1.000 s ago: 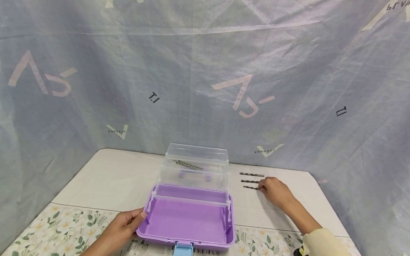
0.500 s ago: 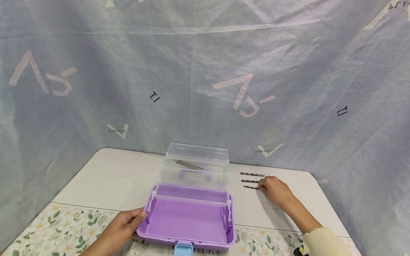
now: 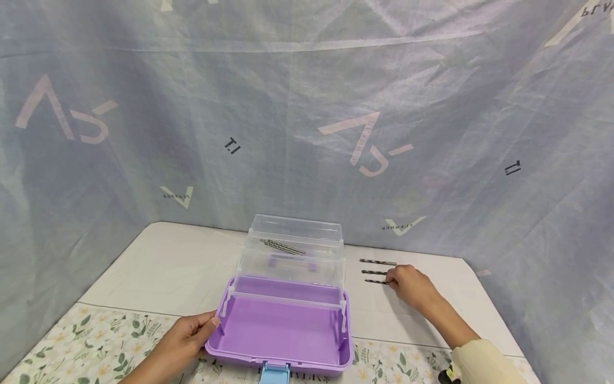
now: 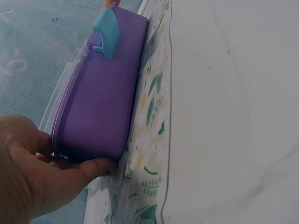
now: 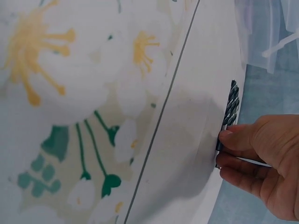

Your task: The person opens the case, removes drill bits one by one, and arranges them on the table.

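A purple toolbox (image 3: 280,333) with a blue latch (image 3: 274,373) stands open, its clear tiered trays (image 3: 288,272) raised at the back. My left hand (image 3: 184,338) grips its left wall, thumb over the rim; the left wrist view shows that hand (image 4: 42,172) on the box end (image 4: 96,107). Several drill bits (image 3: 283,247) lie in an upper tray. Right of the box, three more lie side by side on the table. My right hand (image 3: 413,288) pinches the nearest drill bit (image 3: 376,281) at its shank end, and its fingers cover the end of the middle one (image 3: 374,272). The farthest drill bit (image 3: 377,262) lies just beyond.
A white table (image 3: 187,272) carries a floral-patterned strip (image 3: 103,336) along the front. Grey-blue printed curtain (image 3: 288,133) hangs behind and on both sides. By the right sleeve (image 3: 484,362), a small dark object (image 3: 447,377) shows at the bottom edge.
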The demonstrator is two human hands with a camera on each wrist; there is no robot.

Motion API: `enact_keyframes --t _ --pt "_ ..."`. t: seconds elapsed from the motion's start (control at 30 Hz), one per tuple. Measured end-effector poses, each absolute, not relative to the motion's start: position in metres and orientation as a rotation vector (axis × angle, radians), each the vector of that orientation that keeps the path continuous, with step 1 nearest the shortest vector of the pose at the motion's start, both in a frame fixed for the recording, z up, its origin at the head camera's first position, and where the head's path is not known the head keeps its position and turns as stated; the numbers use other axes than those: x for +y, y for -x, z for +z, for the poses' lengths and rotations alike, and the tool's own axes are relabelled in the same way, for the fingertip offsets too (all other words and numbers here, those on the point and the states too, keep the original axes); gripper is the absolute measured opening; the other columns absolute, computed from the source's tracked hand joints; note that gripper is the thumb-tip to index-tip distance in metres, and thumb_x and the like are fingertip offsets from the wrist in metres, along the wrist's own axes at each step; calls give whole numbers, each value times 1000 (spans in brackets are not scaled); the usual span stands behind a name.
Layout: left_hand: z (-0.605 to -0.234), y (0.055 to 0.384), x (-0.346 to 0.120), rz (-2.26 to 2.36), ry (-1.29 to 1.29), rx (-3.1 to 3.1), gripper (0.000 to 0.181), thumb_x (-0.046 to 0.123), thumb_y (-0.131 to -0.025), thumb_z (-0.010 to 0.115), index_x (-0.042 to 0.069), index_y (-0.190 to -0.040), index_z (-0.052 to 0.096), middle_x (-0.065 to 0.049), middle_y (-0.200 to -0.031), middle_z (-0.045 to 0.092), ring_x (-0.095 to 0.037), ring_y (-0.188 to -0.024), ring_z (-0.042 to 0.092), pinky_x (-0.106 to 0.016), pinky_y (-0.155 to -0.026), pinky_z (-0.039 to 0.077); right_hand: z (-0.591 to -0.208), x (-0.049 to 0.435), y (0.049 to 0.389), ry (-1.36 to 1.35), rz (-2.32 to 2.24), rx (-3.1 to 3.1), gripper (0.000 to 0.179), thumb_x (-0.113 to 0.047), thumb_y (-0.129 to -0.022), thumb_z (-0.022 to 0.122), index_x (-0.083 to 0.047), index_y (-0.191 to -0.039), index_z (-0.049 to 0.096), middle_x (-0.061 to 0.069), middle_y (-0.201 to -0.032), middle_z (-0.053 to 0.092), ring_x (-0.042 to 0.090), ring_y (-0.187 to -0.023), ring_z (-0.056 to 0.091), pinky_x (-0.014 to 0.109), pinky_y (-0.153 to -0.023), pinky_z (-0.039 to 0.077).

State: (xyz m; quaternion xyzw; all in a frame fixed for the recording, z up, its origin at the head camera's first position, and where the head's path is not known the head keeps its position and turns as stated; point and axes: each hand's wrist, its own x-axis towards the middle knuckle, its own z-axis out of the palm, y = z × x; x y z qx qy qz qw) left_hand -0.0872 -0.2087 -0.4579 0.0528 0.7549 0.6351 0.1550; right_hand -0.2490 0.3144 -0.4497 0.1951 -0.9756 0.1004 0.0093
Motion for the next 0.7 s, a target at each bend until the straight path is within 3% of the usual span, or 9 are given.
enact_keyframes --t 0.27,0.5,0.7 --pt "-458 87 -209 1820 -156 2163 59 13 -121 50 -31 -157 34 -42 -134 73 -39 -112 83 -37 -84 72 -449 314 251 -624 295 -3046 15 4 -100 79 -9 -101 87 9 -105 84 28 -94 79 43 -75 66" --pt "-458 86 -208 1827 -144 2158 61 13 -121 51 -31 -158 33 -42 -134 73 -37 -112 83 -37 -85 72 -445 313 252 -645 314 -3019 17 4 -99 79 -11 -94 84 7 -104 84 15 -83 71 37 -68 59" --pt "-457 88 -208 1830 -121 2146 60 13 -121 50 -31 -158 33 -43 -139 69 -40 -116 81 -37 -86 71 -439 312 256 -659 309 -2999 13 5 -98 80 -7 -101 87 12 -105 84 26 -92 79 44 -75 66"
